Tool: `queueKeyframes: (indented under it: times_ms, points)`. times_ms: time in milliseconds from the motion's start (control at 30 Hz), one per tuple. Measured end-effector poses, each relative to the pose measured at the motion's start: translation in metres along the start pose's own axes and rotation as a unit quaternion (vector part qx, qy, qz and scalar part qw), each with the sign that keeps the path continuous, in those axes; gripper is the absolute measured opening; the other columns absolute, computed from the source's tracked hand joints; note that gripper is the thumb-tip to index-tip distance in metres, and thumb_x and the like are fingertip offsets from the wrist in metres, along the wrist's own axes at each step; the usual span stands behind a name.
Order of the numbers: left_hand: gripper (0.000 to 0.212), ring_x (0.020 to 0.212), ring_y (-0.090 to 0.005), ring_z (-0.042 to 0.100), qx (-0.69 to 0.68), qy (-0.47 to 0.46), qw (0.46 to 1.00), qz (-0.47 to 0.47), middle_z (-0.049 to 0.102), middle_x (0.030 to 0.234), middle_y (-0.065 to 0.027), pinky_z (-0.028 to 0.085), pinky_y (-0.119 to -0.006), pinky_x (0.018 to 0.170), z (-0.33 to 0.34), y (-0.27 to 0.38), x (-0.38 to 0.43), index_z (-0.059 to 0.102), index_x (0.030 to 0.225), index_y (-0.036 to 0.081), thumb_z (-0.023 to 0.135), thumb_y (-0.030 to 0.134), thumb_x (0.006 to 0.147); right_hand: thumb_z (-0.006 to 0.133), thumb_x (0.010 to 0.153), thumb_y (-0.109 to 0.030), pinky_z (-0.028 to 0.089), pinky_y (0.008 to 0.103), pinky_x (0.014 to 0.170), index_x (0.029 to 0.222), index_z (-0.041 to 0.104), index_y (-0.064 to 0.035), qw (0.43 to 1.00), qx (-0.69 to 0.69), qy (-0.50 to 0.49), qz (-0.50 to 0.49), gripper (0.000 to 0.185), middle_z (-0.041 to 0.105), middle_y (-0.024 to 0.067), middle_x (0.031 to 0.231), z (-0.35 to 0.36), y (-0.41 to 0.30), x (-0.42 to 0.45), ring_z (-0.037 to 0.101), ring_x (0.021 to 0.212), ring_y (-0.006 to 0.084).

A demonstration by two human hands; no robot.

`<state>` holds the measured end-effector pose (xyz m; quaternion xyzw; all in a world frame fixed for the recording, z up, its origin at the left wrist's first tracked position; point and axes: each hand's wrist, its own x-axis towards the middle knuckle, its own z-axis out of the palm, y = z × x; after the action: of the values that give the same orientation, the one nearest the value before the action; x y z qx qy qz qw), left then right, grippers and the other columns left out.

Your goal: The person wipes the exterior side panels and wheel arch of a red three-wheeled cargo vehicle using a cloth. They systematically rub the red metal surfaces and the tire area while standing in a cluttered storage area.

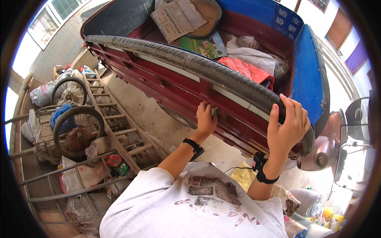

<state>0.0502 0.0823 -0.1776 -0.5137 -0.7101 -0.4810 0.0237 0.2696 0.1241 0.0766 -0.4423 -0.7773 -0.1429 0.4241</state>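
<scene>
In front of me stands a cargo tricycle's bed with a dark red side panel (178, 86) and blue inner walls. A strip of black tyre rubber (190, 61) covers its top edge. My left hand (207, 117) is closed around a small greenish-grey pad or cloth (214, 112), held against the red panel below the edge. My right hand (287, 122) rests over the rubber edge near the right corner, thumb and fingers spread across it. In the bed lie a printed sack (172, 20), a red plastic bag (244, 71) and a white bag (253, 56).
To the left, a wooden ladder (108, 119) leans beside spoked wheels (79, 132), a metal frame and filled bags. A pinkish motor vehicle (321, 157) stands at the right, past the bed's corner. Sacks (306, 199) and a yellow bag (244, 175) lie on the floor nearer me.
</scene>
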Motion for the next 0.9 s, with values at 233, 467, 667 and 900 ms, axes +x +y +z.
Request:
queueKeyframes:
  times_ms: [233, 467, 667, 900]
  points:
    - [0.052, 0.125, -0.0313, 0.045, 0.131, -0.122, 0.966, 0.187, 0.054, 0.125, -0.0064, 0.035, -0.045, 0.100, -0.052, -0.046, 0.021, 0.058, 0.116, 0.010, 0.071, 0.009, 0.065, 0.062, 0.086, -0.025, 0.038, 0.0385, 0.092, 0.104, 0.071, -0.0124, 0.999, -0.042, -0.001, 0.001, 0.024, 0.068, 0.0019, 0.103, 0.004, -0.010, 0.001, 0.059, 0.098, 0.0238]
    - [0.045, 0.106, -0.0386, 0.053, 0.059, 0.047, 0.995, -0.062, 0.057, 0.110, -0.0138, 0.045, -0.043, 0.086, -0.141, -0.157, 0.053, 0.059, 0.106, 0.002, 0.060, -0.008, 0.062, 0.053, 0.093, -0.016, 0.046, 0.0379, 0.081, 0.094, 0.071, -0.0075, 0.992, -0.109, 0.063, 0.000, 0.020, 0.070, 0.0038, 0.093, 0.024, -0.007, 0.000, 0.063, 0.087, 0.0231]
    - [0.029, 0.103, -0.0379, 0.055, -0.106, 0.441, 0.871, -0.189, 0.055, 0.110, -0.0198, 0.044, -0.039, 0.094, -0.220, -0.247, 0.138, 0.054, 0.111, -0.005, 0.055, -0.004, 0.082, 0.048, 0.096, -0.016, 0.051, 0.0369, 0.070, 0.085, 0.072, -0.0033, 0.967, -0.171, 0.182, 0.057, 0.029, 0.071, 0.0075, 0.085, 0.042, 0.004, -0.008, 0.064, 0.079, 0.0234]
    - [0.039, 0.119, -0.0378, 0.052, -0.029, 0.127, 0.971, -0.202, 0.058, 0.119, -0.0212, 0.043, -0.045, 0.102, -0.202, -0.353, 0.196, 0.061, 0.113, -0.002, 0.064, 0.003, 0.075, 0.046, 0.097, -0.017, 0.053, 0.0361, 0.075, 0.086, 0.072, -0.0024, 0.960, -0.133, 0.214, 0.120, 0.032, 0.072, 0.0081, 0.088, 0.058, 0.009, -0.008, 0.066, 0.082, 0.0239]
